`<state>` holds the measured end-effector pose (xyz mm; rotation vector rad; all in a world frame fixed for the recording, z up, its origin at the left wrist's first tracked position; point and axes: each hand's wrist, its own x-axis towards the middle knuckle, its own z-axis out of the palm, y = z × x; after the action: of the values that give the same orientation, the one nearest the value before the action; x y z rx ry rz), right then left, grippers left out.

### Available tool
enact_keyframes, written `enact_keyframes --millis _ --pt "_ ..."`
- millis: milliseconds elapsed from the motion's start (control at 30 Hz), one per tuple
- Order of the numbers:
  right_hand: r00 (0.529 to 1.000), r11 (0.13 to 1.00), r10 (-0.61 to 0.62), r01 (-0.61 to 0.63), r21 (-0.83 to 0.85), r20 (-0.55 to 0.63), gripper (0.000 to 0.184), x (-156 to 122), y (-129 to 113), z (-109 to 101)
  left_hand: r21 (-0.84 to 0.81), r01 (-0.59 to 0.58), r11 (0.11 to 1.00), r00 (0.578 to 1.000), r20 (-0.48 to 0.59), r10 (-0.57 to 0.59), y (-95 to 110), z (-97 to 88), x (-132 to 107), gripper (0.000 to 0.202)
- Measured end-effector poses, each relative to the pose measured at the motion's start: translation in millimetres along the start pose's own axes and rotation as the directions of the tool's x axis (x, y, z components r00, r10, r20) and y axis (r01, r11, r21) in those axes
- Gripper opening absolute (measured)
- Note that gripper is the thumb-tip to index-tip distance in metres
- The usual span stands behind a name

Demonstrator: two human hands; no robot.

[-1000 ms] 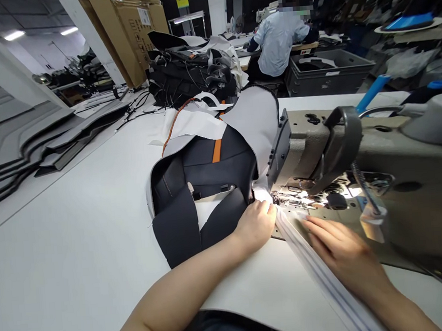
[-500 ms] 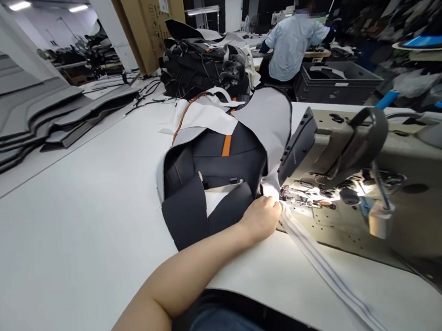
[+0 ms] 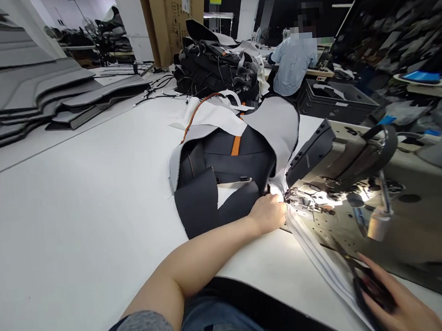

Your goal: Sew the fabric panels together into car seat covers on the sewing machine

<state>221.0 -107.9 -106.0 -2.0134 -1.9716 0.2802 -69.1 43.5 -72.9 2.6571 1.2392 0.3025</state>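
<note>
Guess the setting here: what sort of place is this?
Likely a sewing workshop: an industrial sewing machine, stacked grey cut panels, and another person at a bench behind. The left hand holds fabric at the needle.

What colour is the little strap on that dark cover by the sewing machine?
Orange. The strap stands out against the black cover in the head view.

Fabric piece point(image 3: 222, 180) on table point(image 3: 77, 221), sewing machine point(image 3: 377, 185) to its right

A sewing factory floor: an industrial sewing machine point(image 3: 358, 176) at near right, long white worktables point(image 3: 75, 196), stacked grey cut panels point(image 3: 30, 98) far left, another seated worker point(image 3: 293, 62) far off.
</note>
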Motion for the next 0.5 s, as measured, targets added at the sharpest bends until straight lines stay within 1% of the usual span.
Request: enact_keyframes --millis 33,100,167,233,300,367,433,500 --pt "0.999 0.999 0.018 -0.02 0.03 0.051 0.058 9 -9 4 0.007 0.001 1.0 1.0 0.003 -0.001 2 -1.2 0 0.018" --pt "0.992 0.993 0.062 -0.073 0.096 0.11 0.06 24 -24 12 0.02 0.007 1.0 1.0 0.019 -0.007 4 -5.9 -3 0.02" --pt "0.989 0.984 0.094 -0.11 0.142 0.113 0.06 31 -31 18 0.028 0.016 0.999 0.999 0.046 -0.017 3 -13.4 -14 0.022" --pt "0.99 0.979 0.102 -0.117 0.166 0.095 0.06 31 -32 22 0.035 0.023 0.999 0.997 0.078 -0.026 -2 -22.5 -35 0.021" --pt "0.991 0.975 0.116 -0.127 0.181 0.073 0.059 27 -30 25 0.045 0.035 0.998 0.991 0.126 -0.04 -6 -31.9 -61 0.019" --pt "0.99 0.969 0.126 -0.136 0.208 0.062 0.057 27 -31 28 0.074 0.047 0.996 0.984 0.168 -0.059 -6 -40.5 -84 0.017" --pt "0.992 0.967 0.084 -0.103 0.234 0.09 0.056 33 -37 30 0.134 0.032 0.99 0.986 0.157 -0.054 -2 -46.9 -94 0.02" --pt "0.993 0.973 -0.016 -0.011 0.229 0.118 0.052 44 -48 31 0.2 -0.035 0.979 0.993 0.114 0.012 2 -50.1 -89 0.02"
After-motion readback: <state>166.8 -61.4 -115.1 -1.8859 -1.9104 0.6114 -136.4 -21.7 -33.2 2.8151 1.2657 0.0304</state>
